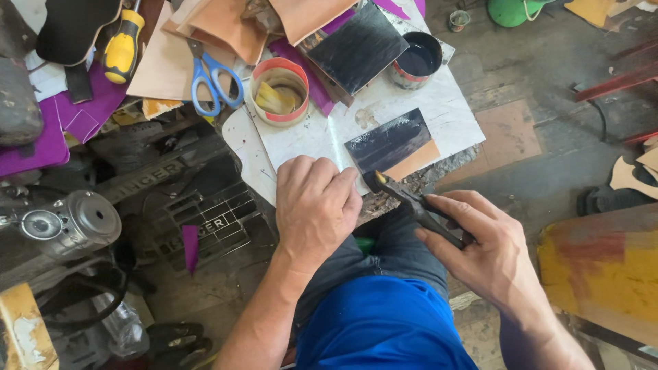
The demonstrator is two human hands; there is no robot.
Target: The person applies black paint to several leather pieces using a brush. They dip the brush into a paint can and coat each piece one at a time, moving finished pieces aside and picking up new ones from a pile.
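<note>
Nearest, at 6 o'clock: blue shirt point(384, 325) and dark trousers point(384, 253) filling the lower middle.

Right hand point(490, 257) at 4 o'clock, fingers point(456, 205) wrapping tight around a black brush point(418, 205), its tip pointing toward 10 o'clock and lying just at the near edge of the worktop point(452, 116).

Left hand point(317, 205) at 7 o'clock from centre, curling into a loose fist, knuckles pressing on the near edge of the worktop; holding anything or not, cannot tell.

Just beyond the brush tip, at centre: leather piece point(392, 145) lying flat on the white worktop, mostly coated black, its 4 o'clock corner showing bare tan.

Farther, at 11 o'clock: red-rimmed tub point(279, 91) with yellowish strips inside, blue scissors point(214, 81) touching its left side.

At 12 o'clock: black sheet point(356, 48) leaning over purple and tan scraps, dark tin point(417, 60) just right of it.

At 10 o'clock, far corner: yellow-handled screwdriver point(123, 46).

At 8 o'clock, below the worktop: sewing machine point(62, 223), metal wheel facing up.
</note>
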